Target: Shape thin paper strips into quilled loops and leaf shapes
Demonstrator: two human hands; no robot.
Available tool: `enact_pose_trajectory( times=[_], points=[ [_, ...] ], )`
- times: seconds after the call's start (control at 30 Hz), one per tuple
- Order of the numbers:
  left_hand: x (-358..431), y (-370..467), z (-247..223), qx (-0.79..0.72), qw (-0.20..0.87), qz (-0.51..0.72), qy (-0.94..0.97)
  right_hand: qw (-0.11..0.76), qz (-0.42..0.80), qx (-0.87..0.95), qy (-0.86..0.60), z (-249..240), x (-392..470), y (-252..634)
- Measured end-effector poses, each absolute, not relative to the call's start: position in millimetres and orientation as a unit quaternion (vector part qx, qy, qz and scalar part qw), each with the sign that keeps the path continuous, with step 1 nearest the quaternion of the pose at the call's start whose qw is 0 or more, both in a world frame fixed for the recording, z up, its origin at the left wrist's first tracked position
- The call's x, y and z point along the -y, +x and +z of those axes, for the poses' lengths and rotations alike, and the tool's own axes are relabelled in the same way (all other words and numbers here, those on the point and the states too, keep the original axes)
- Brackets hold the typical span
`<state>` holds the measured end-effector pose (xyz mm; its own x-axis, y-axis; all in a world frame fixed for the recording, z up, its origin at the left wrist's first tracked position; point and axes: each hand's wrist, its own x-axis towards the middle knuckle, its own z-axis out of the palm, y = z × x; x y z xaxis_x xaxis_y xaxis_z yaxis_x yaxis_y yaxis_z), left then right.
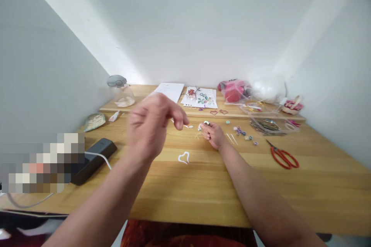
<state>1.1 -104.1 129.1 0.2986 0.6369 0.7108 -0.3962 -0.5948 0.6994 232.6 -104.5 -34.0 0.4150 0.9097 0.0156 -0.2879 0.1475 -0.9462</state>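
My left hand (pixel 155 123) is raised above the middle of the table, its fingers curled in and the thumb side toward the fingertips. Whatever lies between those fingertips, if anything, is too small to make out. Farther right, my right hand (pixel 213 134) pinches a small pale spool (pixel 206 122) with a greenish top. A thin yellowish strand (pixel 198 136) trails beneath it. On the wood in front of me lies a white heart-shaped outline (pixel 183 157), touched by neither hand. Two thin white sticks (pixel 232 139) rest just right of my right hand.
Red-handled scissors (pixel 284 158) lie at the right. Small coloured spools (pixel 240 131) are scattered near a clear tray (pixel 268 124). Along the back are papers (pixel 169 92), a pink bag (pixel 234 90) and a lidded jar (pixel 123 94). A black power strip (pixel 95 158) with a white cable lies left.
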Motion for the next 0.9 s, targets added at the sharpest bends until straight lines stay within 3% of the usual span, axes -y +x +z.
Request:
enact_pose_trajectory(
  times=[0.13,0.27,0.53,0.73,0.9],
  points=[
    [54.6,32.3,50.0,-0.188,0.57,0.427,0.676,0.688,0.417,0.32,-0.5,-32.6,105.6,229.7],
    [29.2,38.5,-2.8,-0.251,0.593,0.412,0.645,0.69,0.395,0.317,-0.517,-34.1,103.5,226.2],
    [31.9,39.1,-27.2,-0.261,0.573,0.33,0.703,0.7,0.378,0.303,-0.524,-38.9,99.1,224.4],
    [24.9,46.9,-51.1,-0.248,0.506,0.335,0.755,0.729,0.344,0.268,-0.527,-37.3,92.3,220.8],
    [22.2,45.8,-41.6,-0.266,0.507,0.358,0.738,0.721,0.364,0.265,-0.526,-19.3,91.4,214.4]
  ],
)
